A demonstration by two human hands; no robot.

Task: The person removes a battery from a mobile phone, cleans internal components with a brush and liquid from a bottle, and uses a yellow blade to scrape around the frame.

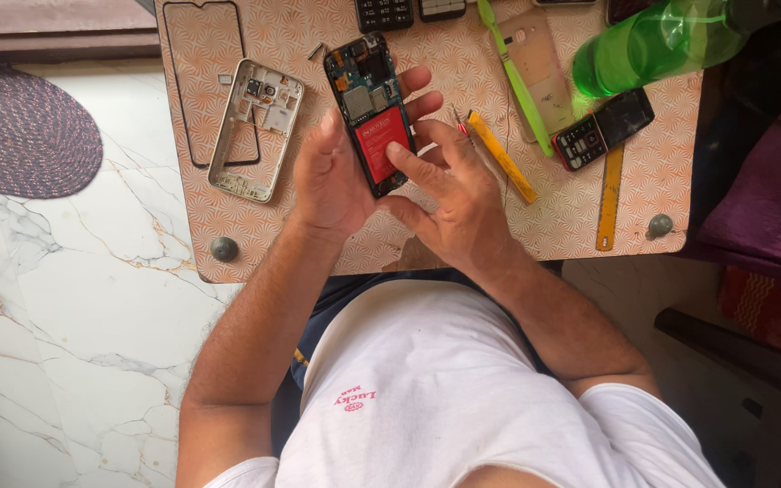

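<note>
On the table [228,194], far left, a silver phone frame [255,128] lies flat. Left hand [332,176] cradles the opened phone [371,113] above the table; right hand [458,194] presses a fingertip on its red battery [377,143]. Right again: yellow tool [502,158], keypad phone [603,128].

Opened phone [371,113]: you see its back removed, circuit board and red battery exposed, held lengthwise above the table; its lower end is apparently hidden by fingers.

Two hands [332,176] [458,194], two rulers [502,155] [609,199] (both yellow).
</note>
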